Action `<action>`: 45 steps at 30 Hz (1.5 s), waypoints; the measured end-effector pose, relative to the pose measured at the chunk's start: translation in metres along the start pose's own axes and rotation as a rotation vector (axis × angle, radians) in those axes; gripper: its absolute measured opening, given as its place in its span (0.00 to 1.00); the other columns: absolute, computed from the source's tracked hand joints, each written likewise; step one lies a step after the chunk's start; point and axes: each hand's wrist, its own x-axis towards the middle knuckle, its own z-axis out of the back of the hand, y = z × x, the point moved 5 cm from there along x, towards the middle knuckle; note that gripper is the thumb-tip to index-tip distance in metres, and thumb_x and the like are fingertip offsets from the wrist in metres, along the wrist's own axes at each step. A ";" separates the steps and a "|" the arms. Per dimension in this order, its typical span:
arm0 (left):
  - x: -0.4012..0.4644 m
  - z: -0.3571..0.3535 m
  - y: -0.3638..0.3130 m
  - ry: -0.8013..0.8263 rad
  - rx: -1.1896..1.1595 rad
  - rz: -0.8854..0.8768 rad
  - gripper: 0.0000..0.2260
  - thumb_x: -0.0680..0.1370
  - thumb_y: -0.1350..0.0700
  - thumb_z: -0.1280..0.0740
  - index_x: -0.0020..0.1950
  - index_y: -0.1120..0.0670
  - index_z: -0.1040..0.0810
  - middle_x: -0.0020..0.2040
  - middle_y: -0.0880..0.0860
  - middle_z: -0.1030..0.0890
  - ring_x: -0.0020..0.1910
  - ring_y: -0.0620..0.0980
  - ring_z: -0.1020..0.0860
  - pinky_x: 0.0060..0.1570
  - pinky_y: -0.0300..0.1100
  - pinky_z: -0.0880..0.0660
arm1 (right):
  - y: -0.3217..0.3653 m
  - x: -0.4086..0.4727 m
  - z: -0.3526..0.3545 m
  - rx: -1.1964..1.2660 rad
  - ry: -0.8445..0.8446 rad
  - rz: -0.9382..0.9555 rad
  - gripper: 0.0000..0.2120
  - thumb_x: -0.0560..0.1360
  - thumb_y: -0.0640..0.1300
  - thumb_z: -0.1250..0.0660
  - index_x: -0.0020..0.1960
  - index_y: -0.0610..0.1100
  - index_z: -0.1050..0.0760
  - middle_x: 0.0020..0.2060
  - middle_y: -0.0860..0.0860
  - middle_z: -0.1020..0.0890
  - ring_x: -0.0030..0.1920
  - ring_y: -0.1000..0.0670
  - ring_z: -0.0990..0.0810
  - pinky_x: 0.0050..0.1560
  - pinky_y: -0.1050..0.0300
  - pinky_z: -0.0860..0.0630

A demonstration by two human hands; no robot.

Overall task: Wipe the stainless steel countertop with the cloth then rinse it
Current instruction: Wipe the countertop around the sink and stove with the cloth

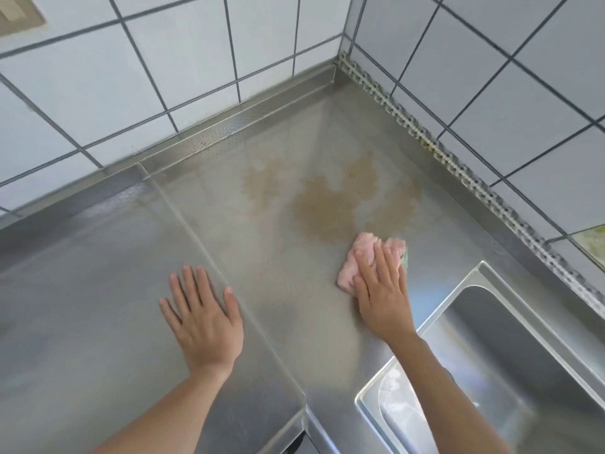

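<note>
Right hand (381,299) presses flat, fingers spread, on the pink cloth (363,257); nothing is clenched.

The cloth lies on the countertop (278,290) just below a brown stain (324,208). The left hand (204,317) rests open and empty, well apart. The sink (510,365) is at the right, cut off by the frame. Tiled walls (196,60) meet behind.

- Your countertop (268,290) is brushed steel, dull sheen, with a brownish matt stain (327,204) smeared across it.
- Just beside that stain, your cloth (363,253) looks pink, soft and nubbly.
- Sink (491,322) nearby: shinier polished steel.
- Wall tiles (196,60) behind: white, glossy, smooth.
</note>
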 end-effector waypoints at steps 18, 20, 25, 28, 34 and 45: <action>0.001 -0.003 0.001 0.000 0.015 0.001 0.29 0.84 0.43 0.49 0.81 0.57 0.38 0.83 0.57 0.38 0.84 0.58 0.46 0.80 0.63 0.48 | 0.008 0.003 -0.002 -0.057 0.049 0.215 0.27 0.85 0.56 0.52 0.84 0.55 0.46 0.84 0.48 0.49 0.84 0.47 0.54 0.81 0.38 0.45; 0.001 -0.003 0.001 0.007 0.014 0.004 0.29 0.84 0.43 0.49 0.81 0.57 0.38 0.83 0.57 0.39 0.84 0.58 0.46 0.81 0.63 0.49 | 0.015 0.038 0.003 -0.005 0.002 0.017 0.27 0.86 0.55 0.53 0.84 0.56 0.50 0.85 0.47 0.52 0.84 0.46 0.59 0.82 0.38 0.52; 0.001 -0.002 0.001 0.014 0.010 0.007 0.29 0.83 0.43 0.47 0.81 0.57 0.37 0.83 0.57 0.38 0.84 0.58 0.46 0.81 0.63 0.48 | 0.124 0.100 -0.020 0.020 0.027 -0.083 0.28 0.87 0.55 0.53 0.84 0.54 0.54 0.84 0.45 0.57 0.83 0.42 0.64 0.81 0.34 0.59; 0.000 -0.003 0.002 0.019 0.000 0.004 0.29 0.83 0.43 0.47 0.80 0.58 0.37 0.83 0.57 0.38 0.84 0.58 0.45 0.80 0.63 0.48 | 0.186 0.071 -0.043 -0.046 0.037 0.236 0.28 0.86 0.54 0.51 0.84 0.54 0.52 0.84 0.45 0.54 0.84 0.43 0.62 0.80 0.33 0.53; 0.001 -0.002 0.001 0.040 0.007 0.002 0.30 0.83 0.43 0.47 0.80 0.58 0.37 0.83 0.57 0.39 0.84 0.58 0.46 0.81 0.63 0.49 | 0.105 -0.002 -0.037 -0.126 0.032 0.440 0.26 0.86 0.56 0.51 0.83 0.58 0.48 0.84 0.48 0.48 0.84 0.45 0.52 0.81 0.39 0.46; 0.001 -0.008 0.003 0.043 0.004 0.007 0.29 0.83 0.42 0.48 0.81 0.57 0.36 0.83 0.56 0.39 0.84 0.57 0.47 0.80 0.63 0.48 | 0.139 0.134 -0.013 0.078 0.041 -0.208 0.29 0.85 0.59 0.58 0.84 0.56 0.55 0.84 0.46 0.60 0.83 0.42 0.65 0.81 0.34 0.63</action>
